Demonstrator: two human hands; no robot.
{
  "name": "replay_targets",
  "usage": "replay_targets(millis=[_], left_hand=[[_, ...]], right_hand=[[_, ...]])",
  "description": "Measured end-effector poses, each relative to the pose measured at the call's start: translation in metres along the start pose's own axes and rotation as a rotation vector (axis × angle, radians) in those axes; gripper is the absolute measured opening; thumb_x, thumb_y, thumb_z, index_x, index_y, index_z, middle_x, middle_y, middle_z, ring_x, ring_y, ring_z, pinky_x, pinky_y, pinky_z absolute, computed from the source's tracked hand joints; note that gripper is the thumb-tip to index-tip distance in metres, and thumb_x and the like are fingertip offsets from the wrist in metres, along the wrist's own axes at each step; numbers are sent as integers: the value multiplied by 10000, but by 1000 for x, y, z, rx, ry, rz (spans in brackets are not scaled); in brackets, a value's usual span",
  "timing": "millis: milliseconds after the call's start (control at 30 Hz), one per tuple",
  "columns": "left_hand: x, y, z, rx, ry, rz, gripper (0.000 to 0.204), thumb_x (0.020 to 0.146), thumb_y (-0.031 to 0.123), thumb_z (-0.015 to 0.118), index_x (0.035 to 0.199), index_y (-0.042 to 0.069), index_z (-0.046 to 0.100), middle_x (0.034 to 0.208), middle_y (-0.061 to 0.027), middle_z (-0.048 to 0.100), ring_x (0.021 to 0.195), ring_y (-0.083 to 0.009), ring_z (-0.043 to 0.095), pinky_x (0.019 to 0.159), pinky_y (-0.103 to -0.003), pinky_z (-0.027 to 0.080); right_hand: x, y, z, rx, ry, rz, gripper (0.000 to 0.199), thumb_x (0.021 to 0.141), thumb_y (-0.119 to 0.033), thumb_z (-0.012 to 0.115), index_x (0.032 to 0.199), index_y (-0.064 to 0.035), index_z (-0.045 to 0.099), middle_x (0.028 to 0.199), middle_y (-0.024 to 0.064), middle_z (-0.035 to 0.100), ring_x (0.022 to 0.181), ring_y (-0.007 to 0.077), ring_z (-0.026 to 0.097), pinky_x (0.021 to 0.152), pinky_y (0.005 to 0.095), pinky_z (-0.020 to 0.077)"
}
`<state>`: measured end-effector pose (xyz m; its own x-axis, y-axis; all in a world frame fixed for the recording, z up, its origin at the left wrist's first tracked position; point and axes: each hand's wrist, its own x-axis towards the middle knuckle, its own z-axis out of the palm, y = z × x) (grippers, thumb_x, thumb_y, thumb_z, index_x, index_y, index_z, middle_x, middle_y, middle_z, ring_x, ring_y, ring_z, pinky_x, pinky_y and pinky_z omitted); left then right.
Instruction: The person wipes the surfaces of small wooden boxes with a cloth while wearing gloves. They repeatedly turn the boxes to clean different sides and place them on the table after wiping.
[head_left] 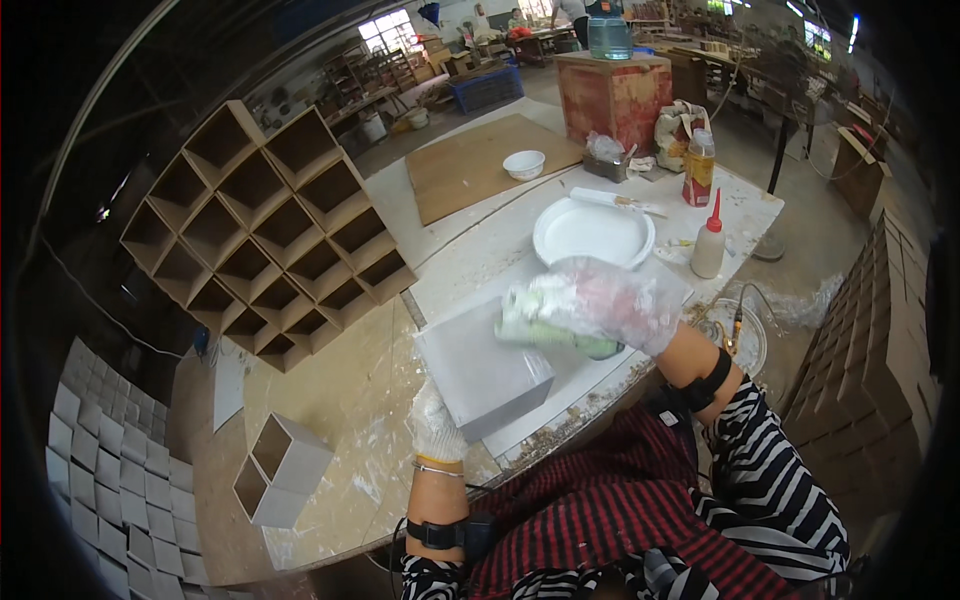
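A light-grey box-shaped piece [485,375] lies on the white board in front of me, its smooth top facing up. My left hand [437,422], in a white knitted glove, holds its left side; some of the fingers are hidden behind the box. My right hand [625,300], covered by a clear plastic bag, is closed round a pale green cloth or sponge [525,312] at the box's far right edge. Just beyond that hand stands a round white basin [594,232] with white content, and a flat brush [612,199] rests across its far rim.
A brown lattice of open square compartments [270,235] stands at left, near a small two-cell box [285,470]. A red-capped glue bottle [709,245], a yellow-red bottle [698,170] and a white bowl [523,165] stand farther back. Stacked lattices [865,340] rise at right.
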<state>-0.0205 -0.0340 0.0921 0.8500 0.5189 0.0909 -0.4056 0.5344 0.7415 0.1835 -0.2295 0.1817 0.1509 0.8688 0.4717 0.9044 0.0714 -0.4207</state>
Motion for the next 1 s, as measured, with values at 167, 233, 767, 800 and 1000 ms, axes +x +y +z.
replay_targets(millis=[167, 233, 767, 800, 1000], left_hand=[[2, 6, -8, 51, 78, 51, 382, 999, 238, 517, 1261, -35, 568, 1194, -145, 651, 1060, -260, 648, 921, -374, 537], [2, 12, -1, 107, 99, 59, 378, 995, 228, 520, 1261, -36, 568, 1187, -142, 655, 1054, -259, 651, 920, -375, 538], [-4, -16, 2, -233, -141, -95, 374, 1013, 235, 457, 1278, -17, 539, 1199, -169, 630, 1088, -284, 632, 938, -408, 530], [-8, -12, -1, -185, -34, -98, 367, 1010, 225, 459, 1275, -15, 541, 1192, -167, 632, 1089, -280, 631, 937, -409, 532], [19, -27, -31, 86, -280, 45, 413, 1005, 224, 451, 1330, -26, 499, 1219, -176, 618, 1066, -314, 636, 921, -442, 541]], right_hand=[[-9, -20, -1, 127, -346, -18, 247, 929, -208, 596, 1116, -62, 666, 1107, 113, 688, 1004, 244, 654, 910, 345, 506], [-26, -18, -5, 485, -348, 91, 232, 911, -204, 626, 1084, -60, 679, 1093, 111, 693, 983, 242, 664, 883, 348, 519], [70, -34, -24, -10, 121, -190, 236, 936, -234, 551, 1106, -116, 664, 1119, 86, 635, 987, 299, 645, 846, 385, 536], [62, -41, -22, -30, 120, -310, 232, 937, -234, 549, 1095, -114, 670, 1116, 88, 636, 991, 296, 644, 843, 381, 537], [13, -81, 1, -230, -35, -320, 372, 905, -323, 622, 1225, -135, 596, 1011, 98, 671, 943, 299, 653, 818, 439, 521]])
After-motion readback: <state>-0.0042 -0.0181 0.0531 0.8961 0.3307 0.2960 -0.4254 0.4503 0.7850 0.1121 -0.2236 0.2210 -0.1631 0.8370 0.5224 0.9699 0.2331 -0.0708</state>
